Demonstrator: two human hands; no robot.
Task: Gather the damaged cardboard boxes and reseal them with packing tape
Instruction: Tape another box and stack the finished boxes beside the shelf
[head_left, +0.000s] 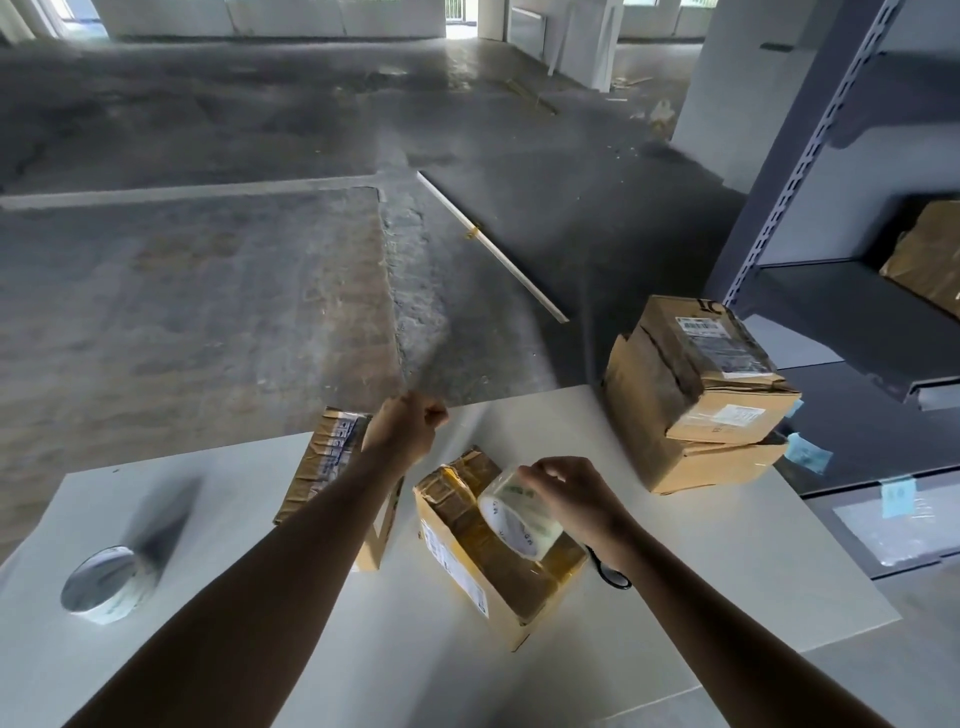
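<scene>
White table w/ boxes, tape roll; concrete floor, shelving rt.

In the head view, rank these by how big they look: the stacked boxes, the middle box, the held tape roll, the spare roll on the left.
1. stacked boxes, largest
2. middle box
3. held tape roll and spare roll: they look about alike, so unranked

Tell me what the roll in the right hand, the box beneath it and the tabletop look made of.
Clear tape roll in the right hand: glossy transparent plastic film, the box visible through it. Brown taped box: probably cardboard, matte and creased, under shiny tape strips. White table: smooth, faintly glossy, perhaps laminate.
</scene>
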